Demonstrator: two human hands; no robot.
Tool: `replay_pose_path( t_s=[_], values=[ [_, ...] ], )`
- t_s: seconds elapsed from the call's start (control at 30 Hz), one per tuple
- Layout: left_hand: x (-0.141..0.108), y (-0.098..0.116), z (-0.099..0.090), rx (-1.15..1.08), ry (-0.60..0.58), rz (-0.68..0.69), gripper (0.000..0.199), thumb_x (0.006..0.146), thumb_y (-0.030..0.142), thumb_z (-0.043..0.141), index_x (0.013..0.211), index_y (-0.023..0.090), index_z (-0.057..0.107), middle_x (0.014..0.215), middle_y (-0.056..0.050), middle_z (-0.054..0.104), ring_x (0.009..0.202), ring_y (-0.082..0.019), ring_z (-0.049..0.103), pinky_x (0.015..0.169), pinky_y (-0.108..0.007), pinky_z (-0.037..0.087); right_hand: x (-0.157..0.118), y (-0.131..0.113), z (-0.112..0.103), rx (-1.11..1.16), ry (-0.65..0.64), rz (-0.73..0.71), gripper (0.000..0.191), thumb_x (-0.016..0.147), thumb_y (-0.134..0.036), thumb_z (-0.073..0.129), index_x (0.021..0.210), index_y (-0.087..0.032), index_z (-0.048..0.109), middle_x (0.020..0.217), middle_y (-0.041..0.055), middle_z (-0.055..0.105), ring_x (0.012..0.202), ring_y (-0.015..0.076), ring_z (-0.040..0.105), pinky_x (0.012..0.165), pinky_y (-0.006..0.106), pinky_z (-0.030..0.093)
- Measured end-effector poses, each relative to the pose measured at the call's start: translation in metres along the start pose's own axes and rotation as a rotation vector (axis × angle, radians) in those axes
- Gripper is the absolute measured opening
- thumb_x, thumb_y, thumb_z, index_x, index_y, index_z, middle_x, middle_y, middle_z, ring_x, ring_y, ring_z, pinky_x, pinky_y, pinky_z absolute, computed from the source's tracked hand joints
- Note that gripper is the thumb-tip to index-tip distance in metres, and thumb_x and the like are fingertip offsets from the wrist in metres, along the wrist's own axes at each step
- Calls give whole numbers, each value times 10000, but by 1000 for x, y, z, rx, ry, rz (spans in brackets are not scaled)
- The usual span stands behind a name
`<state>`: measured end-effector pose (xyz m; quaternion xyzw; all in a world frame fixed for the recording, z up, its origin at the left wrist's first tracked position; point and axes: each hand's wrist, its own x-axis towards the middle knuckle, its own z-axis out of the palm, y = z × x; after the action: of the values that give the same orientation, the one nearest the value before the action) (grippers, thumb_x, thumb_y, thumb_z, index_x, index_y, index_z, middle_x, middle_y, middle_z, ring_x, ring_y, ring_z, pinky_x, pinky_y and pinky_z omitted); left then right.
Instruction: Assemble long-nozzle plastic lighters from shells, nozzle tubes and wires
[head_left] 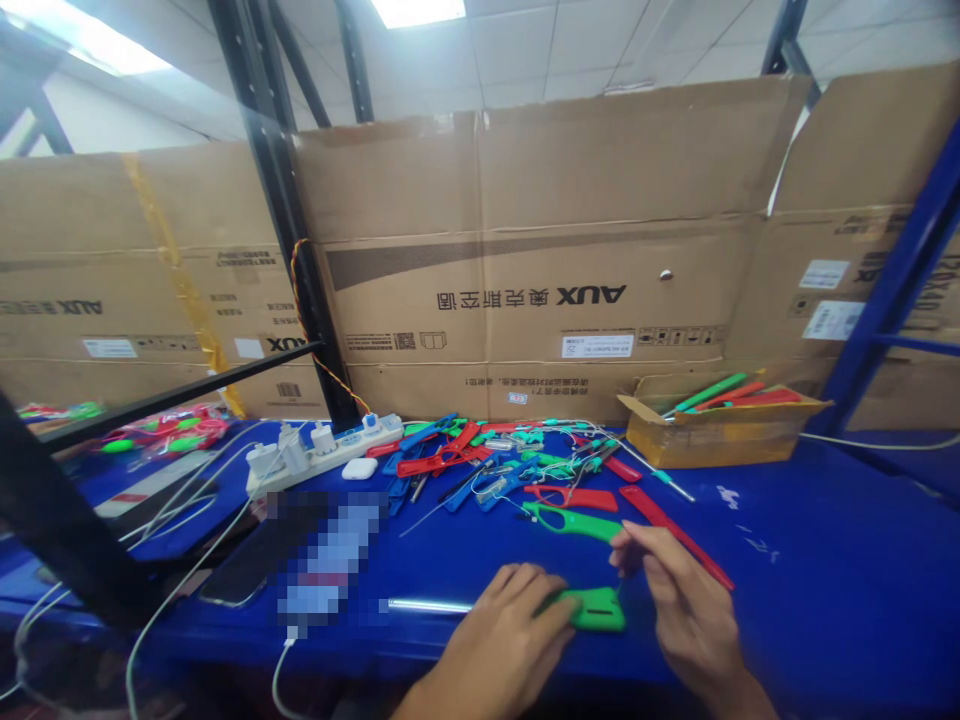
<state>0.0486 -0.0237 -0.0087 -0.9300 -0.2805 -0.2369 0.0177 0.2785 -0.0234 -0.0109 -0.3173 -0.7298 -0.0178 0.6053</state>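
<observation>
My left hand (521, 625) is closed around a green long-nosed lighter (600, 610), low over the front of the blue table. The lighter's slotted handle end points right, and its metal tube (427, 606) sticks out to the left. My right hand (679, 600) is just beside the handle's right end, with thumb and fingertips pinched together. Something thin seems to hang below those fingertips, too small to make out. Behind the right fingers lies a green handle shell (574, 523) with a trigger hole. A red shell strip (675, 535) lies beyond the right hand.
A pile of red, blue and green lighter parts (457, 460) with thin wires spreads across the back. An open carton (720, 440) of coloured handles stands back right. A power strip (330, 455), a white earphone case (359, 468), a dark phone (255, 550) and cables occupy the left.
</observation>
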Motion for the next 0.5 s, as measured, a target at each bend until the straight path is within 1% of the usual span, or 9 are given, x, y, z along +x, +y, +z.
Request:
replay_pose_path(
  t_s=[0.1,0.3,0.4,0.5],
  values=[
    [0,0,0,-5,4,0,279,1011,215,575,1290,221,586,1235,-53,664,1108,-225,608,943,-380,518,-1,1,1,-14,6,21,436,1000,-68,446,1380,-236,580,1034,60,687,804,135,693,700,250,603],
    [0,0,2,-11,3,9,294,1007,221,587,1301,226,578,1237,-44,665,1099,-221,612,948,-384,523,2,2,-1,-108,75,-37,338,937,-144,647,1261,-242,647,928,30,679,811,153,684,744,264,592],
    [0,-1,2,-16,6,15,291,1009,216,579,1300,222,578,1237,-52,670,1102,-230,613,949,-391,523,0,2,-2,-85,52,-27,293,983,-161,567,1251,-236,657,948,46,682,817,159,683,708,267,590],
    [0,-2,2,-22,0,8,290,1011,210,572,1301,221,579,1249,-55,668,1107,-237,611,949,-400,523,-4,3,0,-50,45,37,357,1013,-125,461,1308,-232,630,994,64,690,816,158,687,691,272,596]
  ],
)
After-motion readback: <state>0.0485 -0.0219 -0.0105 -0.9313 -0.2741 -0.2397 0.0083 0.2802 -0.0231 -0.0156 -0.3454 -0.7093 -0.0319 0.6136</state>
